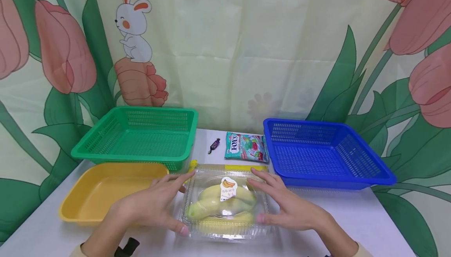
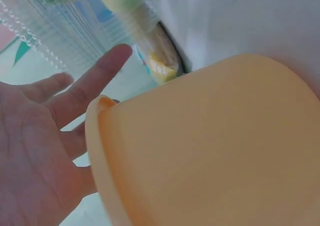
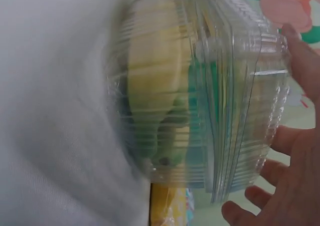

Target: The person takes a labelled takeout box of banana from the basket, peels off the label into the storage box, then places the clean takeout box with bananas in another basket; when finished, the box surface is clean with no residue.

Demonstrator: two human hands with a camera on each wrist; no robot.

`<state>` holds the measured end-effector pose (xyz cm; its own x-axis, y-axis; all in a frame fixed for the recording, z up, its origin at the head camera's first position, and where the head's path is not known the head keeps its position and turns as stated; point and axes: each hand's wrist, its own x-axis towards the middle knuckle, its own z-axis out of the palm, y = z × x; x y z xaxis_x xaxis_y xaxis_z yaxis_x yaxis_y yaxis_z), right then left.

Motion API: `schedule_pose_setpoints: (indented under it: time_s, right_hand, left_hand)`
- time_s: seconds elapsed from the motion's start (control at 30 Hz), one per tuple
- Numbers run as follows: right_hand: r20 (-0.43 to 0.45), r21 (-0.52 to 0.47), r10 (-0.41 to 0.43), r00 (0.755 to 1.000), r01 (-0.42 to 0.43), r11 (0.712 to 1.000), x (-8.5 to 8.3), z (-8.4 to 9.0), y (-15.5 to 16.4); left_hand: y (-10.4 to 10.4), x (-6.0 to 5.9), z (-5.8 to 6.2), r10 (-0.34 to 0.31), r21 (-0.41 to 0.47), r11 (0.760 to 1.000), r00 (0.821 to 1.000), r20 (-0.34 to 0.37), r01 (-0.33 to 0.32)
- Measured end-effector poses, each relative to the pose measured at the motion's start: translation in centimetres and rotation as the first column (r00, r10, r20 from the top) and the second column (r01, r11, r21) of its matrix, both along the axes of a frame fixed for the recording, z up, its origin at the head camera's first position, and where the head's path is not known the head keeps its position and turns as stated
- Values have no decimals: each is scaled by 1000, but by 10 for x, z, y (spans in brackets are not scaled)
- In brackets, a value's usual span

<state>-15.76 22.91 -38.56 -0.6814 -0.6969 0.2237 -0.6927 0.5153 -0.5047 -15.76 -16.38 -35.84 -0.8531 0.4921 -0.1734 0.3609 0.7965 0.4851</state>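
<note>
A clear plastic clamshell box (image 1: 225, 229) with yellow-green bananas (image 1: 206, 207) inside stands at the front middle of the table. Its lid carries a white sticker (image 1: 228, 189) with a banana picture. On the box's left side is my left hand (image 1: 160, 202), fingers spread, index finger near the back corner and thumb by the front corner. My right hand (image 1: 289, 204) reaches over the right edge, its fingers extended over the lid's side. The right wrist view shows the bananas (image 3: 155, 60) through the ribbed wall, with spread fingers along the lid.
A yellow basin (image 1: 114, 186) stands left, under my left forearm. Behind it is a green basket (image 1: 141, 153); a blue basket (image 1: 327, 155) stands right. Between them lie a purple-wrapped candy (image 1: 214, 146) and a FOX'S candy bag (image 1: 246, 146). Yellow packaging (image 1: 246, 168) shows behind the box.
</note>
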Motion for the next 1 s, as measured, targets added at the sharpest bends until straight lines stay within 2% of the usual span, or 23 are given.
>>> schedule_pose_setpoints:
  time_s: [0.17,0.37,0.47,0.57,0.7,0.83,1.0]
  right_hand:
    - [61,16,20,998,-21,1000,-4,-2,4]
    - [73,15,1,997,-2,1000,-4,-4,2]
    - [64,21,-5,998,4,1000,-4,-4,0]
    - [61,34,-14,998,12,999,-5,-3,-1]
    - [77,42,-25,997,21,999,-6,-3,-1]
    - [100,41,-28,995,24,999,-7,-3,-1]
    - [108,41,-30,994,25,999,-8,-1,-1]
  left_hand:
    - [1,1,-4,0,22,1000,1000,12,0]
    - [2,2,-1,-1,26,1000,1000,18,1]
    - [2,2,0,-8,46,999,1000,-29,9]
    - [5,1,-3,-27,95,995,991,-128,40]
    - [16,-2,-5,-40,163,983,969,-245,82]
    - [30,-7,-6,-53,186,975,941,-335,121]
    - [48,-14,-8,-82,189,964,885,-458,187]
